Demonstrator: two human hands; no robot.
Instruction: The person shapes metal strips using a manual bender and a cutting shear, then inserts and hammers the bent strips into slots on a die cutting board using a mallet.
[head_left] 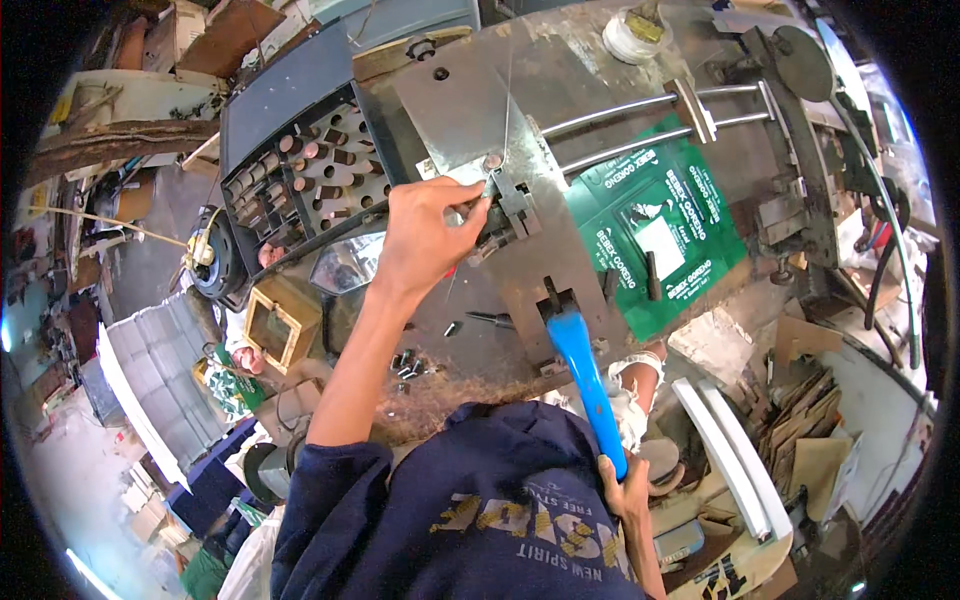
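My left hand (432, 228) reaches over the bench, thumb and index finger pinched together beside a dark metal fixture (517, 205). A small shiny bit shows at the fingertips, but I cannot make out what it is. A thin wire or rod (508, 95) rises just beyond them. Low at the right, my right hand (628, 492) is wrapped round the end of a long blue lever handle (588, 375). The lever's other end fits into a dark metal socket (556, 298) on the bench, nearer to me than the fixture.
A dark case (300, 175) of round metal pieces lies left of my left hand. Two steel rails (620, 112) run right above a green printed sheet (700, 215). Small metal cylinders (405, 365) lie near my left forearm. A white tub (635, 38) stands at the back.
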